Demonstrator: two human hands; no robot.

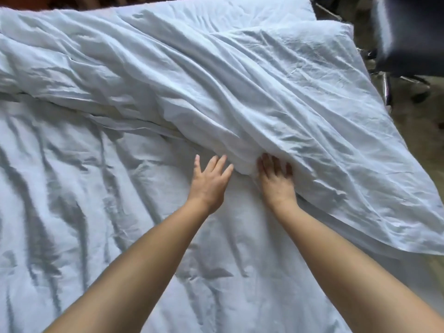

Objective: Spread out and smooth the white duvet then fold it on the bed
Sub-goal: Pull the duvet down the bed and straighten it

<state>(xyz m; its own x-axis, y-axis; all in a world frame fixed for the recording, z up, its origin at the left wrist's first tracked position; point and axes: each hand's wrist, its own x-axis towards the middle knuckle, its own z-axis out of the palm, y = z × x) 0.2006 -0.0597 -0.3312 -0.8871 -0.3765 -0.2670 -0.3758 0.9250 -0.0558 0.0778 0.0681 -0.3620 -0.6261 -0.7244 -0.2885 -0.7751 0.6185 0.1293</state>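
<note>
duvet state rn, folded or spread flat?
Partly folded: the duvet's far part lies doubled over in a rumpled ridge, edge near both hands, left hand and right hand. The near part lies flat but creased.

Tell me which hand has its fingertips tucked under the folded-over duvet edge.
The right hand: its fingertips disappear under the bunched fold of the white duvet. The left hand lies flat beside it, fingers spread and fully visible.

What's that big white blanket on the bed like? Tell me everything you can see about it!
The white duvet is a big, soft-looking cloth cover, very wrinkled. Part of it lies flat on the bed near the person, with long creases. The far part is folded over in a puffy, rumpled layer, and one corner hangs off the right side. The left hand rests flat by the fold's edge. The right hand presses against that edge, fingers spread.
</note>
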